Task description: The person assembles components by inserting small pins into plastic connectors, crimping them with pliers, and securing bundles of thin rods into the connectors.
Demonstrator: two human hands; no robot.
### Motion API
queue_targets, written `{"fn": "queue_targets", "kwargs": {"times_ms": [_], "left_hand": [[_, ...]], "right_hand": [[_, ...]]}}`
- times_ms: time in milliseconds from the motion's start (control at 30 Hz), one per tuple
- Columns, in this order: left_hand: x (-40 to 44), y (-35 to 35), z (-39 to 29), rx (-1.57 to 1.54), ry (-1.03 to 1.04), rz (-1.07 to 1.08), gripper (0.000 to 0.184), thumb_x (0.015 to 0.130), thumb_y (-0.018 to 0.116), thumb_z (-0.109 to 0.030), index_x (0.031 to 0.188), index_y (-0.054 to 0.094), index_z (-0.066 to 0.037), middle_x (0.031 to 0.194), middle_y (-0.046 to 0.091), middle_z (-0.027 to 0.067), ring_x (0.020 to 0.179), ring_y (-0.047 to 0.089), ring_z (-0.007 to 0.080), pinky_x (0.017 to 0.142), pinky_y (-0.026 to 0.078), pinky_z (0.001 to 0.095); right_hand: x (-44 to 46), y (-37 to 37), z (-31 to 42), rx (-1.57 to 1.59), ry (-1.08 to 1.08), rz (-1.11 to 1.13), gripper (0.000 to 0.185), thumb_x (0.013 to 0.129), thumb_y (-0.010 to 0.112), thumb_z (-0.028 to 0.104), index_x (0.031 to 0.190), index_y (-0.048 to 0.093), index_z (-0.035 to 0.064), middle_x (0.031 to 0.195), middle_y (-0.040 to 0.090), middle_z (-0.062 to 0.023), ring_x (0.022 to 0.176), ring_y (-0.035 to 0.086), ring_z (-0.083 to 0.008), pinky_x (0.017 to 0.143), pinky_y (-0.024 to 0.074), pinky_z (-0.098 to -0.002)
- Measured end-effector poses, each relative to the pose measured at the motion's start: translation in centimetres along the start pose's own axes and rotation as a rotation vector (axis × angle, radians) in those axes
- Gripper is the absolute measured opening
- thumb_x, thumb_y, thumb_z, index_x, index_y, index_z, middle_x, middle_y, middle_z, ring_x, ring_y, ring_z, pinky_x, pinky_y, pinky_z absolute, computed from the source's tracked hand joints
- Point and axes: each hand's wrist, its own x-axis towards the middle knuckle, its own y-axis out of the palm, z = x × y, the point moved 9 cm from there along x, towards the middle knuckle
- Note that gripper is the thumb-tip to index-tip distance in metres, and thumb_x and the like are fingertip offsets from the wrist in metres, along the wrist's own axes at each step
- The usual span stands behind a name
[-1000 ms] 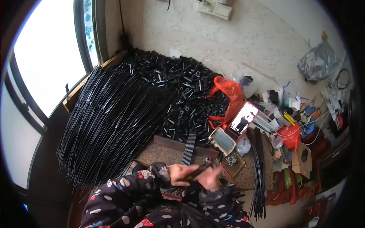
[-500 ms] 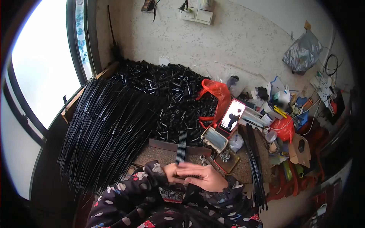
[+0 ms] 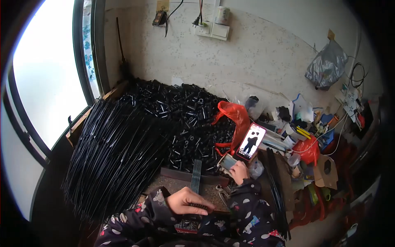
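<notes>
My left hand [image 3: 190,201] is low in the centre, its fingers wrapped round a small dark ridged piece [image 3: 198,205]. To its right, my right hand [image 3: 239,171] reaches over the near side of a shallow tray [image 3: 225,162] that holds thin grey rods. The fingertips of that hand are bent into the tray, and whatever they touch is too small to make out. Between the hands and the black pile, a row of thin grey rods [image 3: 196,175] lies across a dark metal bar [image 3: 175,173]. A metal tool [image 3: 222,192] rests beside my right sleeve.
Long black rods [image 3: 119,152] form a big heap at left, beside a pile of short black tubes [image 3: 189,111]. A phone [image 3: 250,142] leans near a red bag [image 3: 236,119]. A bundle of black strips [image 3: 276,185] lies at right, before clutter.
My right hand has left my left hand and moved up and right to the tray. My left hand stays low in the centre with the dark piece. The view has tilted up slightly.
</notes>
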Motion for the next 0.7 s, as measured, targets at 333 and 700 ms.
{"fn": "queue_targets", "kwargs": {"times_ms": [333,700], "left_hand": [[1.0,-1.5,-0.3,0.037,0.019,-0.118,0.02,0.079,0.064,-0.008,0.096,0.064,0.003,0.09,0.065,0.016,0.087,0.063,0.0253,0.078,0.049,0.0319],[-0.1,-0.7,-0.9,0.046,0.014,-0.163,0.021,0.081,0.063,-0.01,0.097,0.063,0.002,0.088,0.066,0.0146,0.084,0.064,0.0211,0.074,0.049,0.0279]], "right_hand": [[0.1,-3.2,2.0,0.012,-0.074,-0.201,0.009,0.068,0.065,0.01,0.075,0.065,0.006,0.075,0.051,-0.0071,0.08,0.048,-0.0265,0.071,0.0419,-0.0361],[0.2,-0.1,0.3,-0.085,-0.13,-0.032,0.006,0.065,0.066,0.01,0.07,0.065,0.0066,0.073,0.054,-0.0066,0.079,0.05,-0.0262,0.07,0.0426,-0.0366]]}}
